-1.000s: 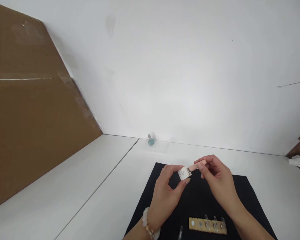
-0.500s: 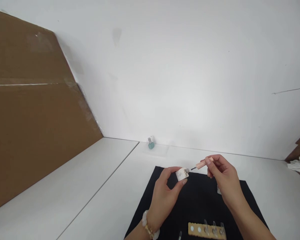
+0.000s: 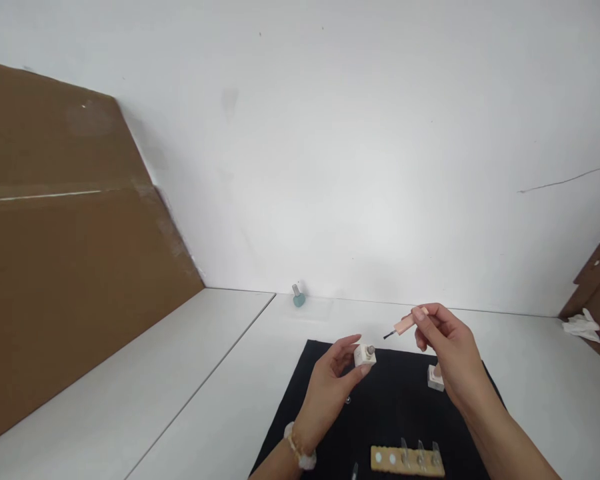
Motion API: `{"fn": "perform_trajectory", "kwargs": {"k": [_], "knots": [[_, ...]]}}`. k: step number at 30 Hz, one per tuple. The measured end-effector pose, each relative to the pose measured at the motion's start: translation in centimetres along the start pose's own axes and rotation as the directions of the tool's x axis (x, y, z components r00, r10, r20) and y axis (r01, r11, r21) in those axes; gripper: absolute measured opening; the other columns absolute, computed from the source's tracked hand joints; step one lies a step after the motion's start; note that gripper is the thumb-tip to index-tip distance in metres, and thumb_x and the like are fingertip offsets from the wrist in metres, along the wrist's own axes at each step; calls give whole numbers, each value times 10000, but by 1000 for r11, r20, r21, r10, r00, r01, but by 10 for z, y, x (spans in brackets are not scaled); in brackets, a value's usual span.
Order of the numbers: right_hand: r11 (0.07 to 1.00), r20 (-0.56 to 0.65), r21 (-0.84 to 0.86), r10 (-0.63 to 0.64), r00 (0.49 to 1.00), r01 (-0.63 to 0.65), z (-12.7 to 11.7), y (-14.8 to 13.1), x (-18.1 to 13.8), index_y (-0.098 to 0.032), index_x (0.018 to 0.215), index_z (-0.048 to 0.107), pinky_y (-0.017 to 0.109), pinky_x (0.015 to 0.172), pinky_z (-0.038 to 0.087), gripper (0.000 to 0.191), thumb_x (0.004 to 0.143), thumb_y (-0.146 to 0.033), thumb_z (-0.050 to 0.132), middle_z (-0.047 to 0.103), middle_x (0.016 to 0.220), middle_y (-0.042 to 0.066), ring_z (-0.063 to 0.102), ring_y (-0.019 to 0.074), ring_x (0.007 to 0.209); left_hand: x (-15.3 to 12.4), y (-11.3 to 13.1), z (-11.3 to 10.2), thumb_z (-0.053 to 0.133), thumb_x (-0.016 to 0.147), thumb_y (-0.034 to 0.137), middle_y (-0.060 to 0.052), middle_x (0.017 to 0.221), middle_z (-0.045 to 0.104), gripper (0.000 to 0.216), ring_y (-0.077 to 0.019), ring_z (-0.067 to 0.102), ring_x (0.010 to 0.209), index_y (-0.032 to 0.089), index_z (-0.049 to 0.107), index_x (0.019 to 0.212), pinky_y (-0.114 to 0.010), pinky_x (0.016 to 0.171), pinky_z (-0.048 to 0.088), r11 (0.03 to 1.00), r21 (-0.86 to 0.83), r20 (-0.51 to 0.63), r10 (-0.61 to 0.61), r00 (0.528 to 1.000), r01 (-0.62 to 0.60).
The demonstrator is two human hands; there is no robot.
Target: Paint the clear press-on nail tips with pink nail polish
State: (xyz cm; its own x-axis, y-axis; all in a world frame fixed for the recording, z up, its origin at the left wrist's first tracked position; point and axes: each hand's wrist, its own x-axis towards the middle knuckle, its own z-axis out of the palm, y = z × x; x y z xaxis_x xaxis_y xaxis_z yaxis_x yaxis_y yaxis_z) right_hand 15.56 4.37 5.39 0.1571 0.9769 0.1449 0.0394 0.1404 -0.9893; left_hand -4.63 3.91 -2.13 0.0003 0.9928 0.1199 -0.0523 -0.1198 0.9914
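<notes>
The small white square-bodied polish bottle [image 3: 364, 356] is being held uncapped above the black cloth mat [image 3: 380, 427]. The left hand [image 3: 333, 383] is clamping it between thumb and fingertips. Its neck is tilting up and to the right, probably so that the open mouth is facing the brush. The right hand [image 3: 447, 353] is pinching the pale pink cap-handled brush [image 3: 406, 325] between thumb and forefinger. The dark bristles are pointing down-left toward the bottle's neck and hanging just apart from it. Gripping the cap well back from the bristles seems to be keeping the fingers clear of the wet end.

Beside the right wrist, a second small white bottle [image 3: 435, 378] is standing on the mat. Nearer the person, a tan wooden strip carrying clear nail tips [image 3: 407, 461] is lying across the mat, apparently within easy reach of both hands. A round teal bottle [image 3: 298, 297] is standing well apart on the white tabletop [image 3: 220, 373], against the wall. A brown cardboard sheet [image 3: 70, 267] is leaning at the left, and a crumpled white tissue [image 3: 580, 327] is lying far right.
</notes>
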Motion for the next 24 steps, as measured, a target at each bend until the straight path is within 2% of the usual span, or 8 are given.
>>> {"fn": "perform_trajectory", "kwargs": {"k": [2,4,6,9,12,15,18,24], "knots": [[1000,-8,-2,-25,1000,25,-3,-7,-3,-206,860,719,220,344,283,427,856,-632,724,692,710,58,495,149,529,-5,5,3,855,712,323,-115,1030,847,353,-320,789,1015,191,773,1029,-490,960,616,1000,-11,40,-5,999,5],[998,-14,1,-67,998,67,-5,-15,-8,-210,860,698,216,334,295,424,856,-633,719,752,819,86,530,160,564,-10,12,6,866,714,309,-111,1071,842,293,-322,774,1063,204,782,973,-483,989,607,1000,-11,70,15,997,-15],[992,-17,-2,-123,992,122,-5,-23,-15,-220,863,680,227,368,361,389,878,-609,705,783,860,85,543,164,573,-15,18,9,862,733,290,-99,1142,827,269,-316,746,1138,227,773,979,-474,1035,585,998,-1,57,67,996,-67],[966,-17,-49,-256,966,255,-4,-30,-27,-245,874,682,270,494,492,279,918,-521,691,788,795,41,572,164,557,-21,25,11,832,785,285,-94,1232,796,238,-312,705,1226,247,740,1000,-471,1072,564,985,46,-30,170,985,-168],[880,2,-135,-460,888,456,-1,-29,-38,-278,899,699,281,567,539,132,942,-403,690,788,765,3,645,173,572,-23,30,9,796,826,271,-90,1271,775,213,-302,678,1269,254,712,1021,-459,1081,555,967,98,-97,246,964,-237],[767,77,-205,-606,791,608,3,-23,-44,-294,925,700,273,591,551,54,963,-319,669,796,807,-3,726,195,667,-25,33,8,771,841,253,-81,1269,771,205,-294,672,1273,259,705,1035,-443,1069,558,956,123,-104,277,955,-264],[706,134,-250,-653,746,663,8,-17,-45,-291,956,693,269,597,543,52,982,-283,649,786,820,-8,721,178,648,-26,36,7,761,837,251,-75,1250,772,212,-296,677,1257,262,703,1040,-441,1049,563,958,138,-108,266,958,-250],[682,128,-291,-667,734,671,13,-9,-45,-284,986,699,278,622,551,70,1003,-282,630,793,873,9,741,178,669,-26,38,4,728,844,256,-56,1224,766,242,-310,654,1252,276,704,1084,-519,1105,481,951,229,-82,234,969,-210]]}}
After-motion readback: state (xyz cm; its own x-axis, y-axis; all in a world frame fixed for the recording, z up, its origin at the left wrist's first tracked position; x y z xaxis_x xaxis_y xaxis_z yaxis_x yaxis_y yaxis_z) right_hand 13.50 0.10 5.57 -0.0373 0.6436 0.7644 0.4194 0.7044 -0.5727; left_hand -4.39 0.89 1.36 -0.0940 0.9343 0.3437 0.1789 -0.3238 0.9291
